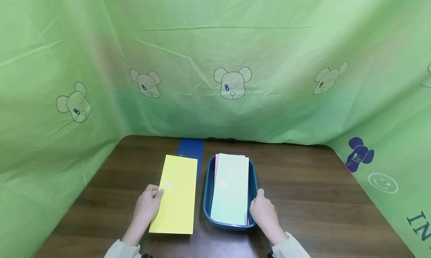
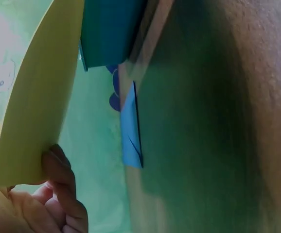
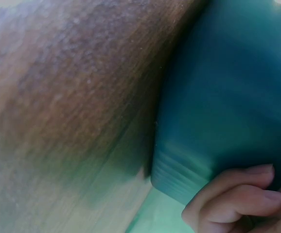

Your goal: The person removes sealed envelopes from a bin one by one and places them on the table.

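The tray (image 1: 208,196) sits on the brown surface (image 1: 303,183), with a pale card (image 1: 230,190) lying inside it. Thin strips of a pink card (image 1: 217,161) peek out from under the pale one, along its left and far edges. Seen from the head, the far end of the pale card overlaps the tray's far rim.

To the left of the tray, well apart from the right hand, the left hand (image 1: 148,203) pinches a yellow card (image 1: 180,196) by its left edge, thumb on the upper face and fingers underneath. The card is raised off the surface and tilted; in the left wrist view it bows slightly. Its right edge is near the tray without touching it.

At the tray's right side, the right hand (image 1: 264,213) grips the rim, toward the near end. The right wrist view shows its fingers (image 3: 242,199) curled against the outer wall.

Beyond the yellow card and left of the tray's far end, a blue card (image 1: 191,147) lies on the surface, partly hidden by the yellow one in the head view. Both arms have pale sleeves (image 1: 289,247). Behind the tray and on both sides hangs a green cloth (image 1: 276,119), printed with outlined bear heads (image 1: 233,84); to the tray's right it also bears a smiley (image 1: 383,183).
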Tool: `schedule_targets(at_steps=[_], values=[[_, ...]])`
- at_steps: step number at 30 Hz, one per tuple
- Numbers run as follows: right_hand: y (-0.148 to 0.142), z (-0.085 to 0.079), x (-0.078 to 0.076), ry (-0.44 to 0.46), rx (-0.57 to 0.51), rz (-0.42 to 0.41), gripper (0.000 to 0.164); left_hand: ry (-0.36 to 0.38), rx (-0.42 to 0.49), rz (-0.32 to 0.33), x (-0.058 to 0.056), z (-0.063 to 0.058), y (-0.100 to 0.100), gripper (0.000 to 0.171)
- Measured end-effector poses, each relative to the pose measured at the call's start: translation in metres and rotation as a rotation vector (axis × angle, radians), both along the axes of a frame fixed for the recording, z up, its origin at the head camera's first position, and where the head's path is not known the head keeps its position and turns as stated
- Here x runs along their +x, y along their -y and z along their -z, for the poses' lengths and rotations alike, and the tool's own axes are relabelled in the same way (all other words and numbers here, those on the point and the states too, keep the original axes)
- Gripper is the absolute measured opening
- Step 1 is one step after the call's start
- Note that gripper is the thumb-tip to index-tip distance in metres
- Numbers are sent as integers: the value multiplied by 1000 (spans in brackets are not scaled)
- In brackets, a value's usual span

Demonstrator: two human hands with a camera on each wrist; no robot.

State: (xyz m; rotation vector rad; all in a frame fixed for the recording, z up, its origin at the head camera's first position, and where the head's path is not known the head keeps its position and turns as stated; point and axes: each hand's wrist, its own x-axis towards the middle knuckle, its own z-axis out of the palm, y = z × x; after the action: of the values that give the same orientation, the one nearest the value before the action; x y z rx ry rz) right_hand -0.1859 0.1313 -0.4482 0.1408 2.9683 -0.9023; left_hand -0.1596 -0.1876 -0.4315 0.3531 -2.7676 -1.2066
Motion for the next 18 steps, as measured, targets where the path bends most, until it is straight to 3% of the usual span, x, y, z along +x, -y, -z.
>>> schedule_targets(at_steps=[7,12,18], values=[[0,0,1,-4,3,-5,23,80,-39,57,8,9,4,34],[0,1,0,6,4,0,23,91,-74,106,13,17,4,36],[0,1,-1,13,-2,-1,23,119,-67,105,18,27,3,34]])
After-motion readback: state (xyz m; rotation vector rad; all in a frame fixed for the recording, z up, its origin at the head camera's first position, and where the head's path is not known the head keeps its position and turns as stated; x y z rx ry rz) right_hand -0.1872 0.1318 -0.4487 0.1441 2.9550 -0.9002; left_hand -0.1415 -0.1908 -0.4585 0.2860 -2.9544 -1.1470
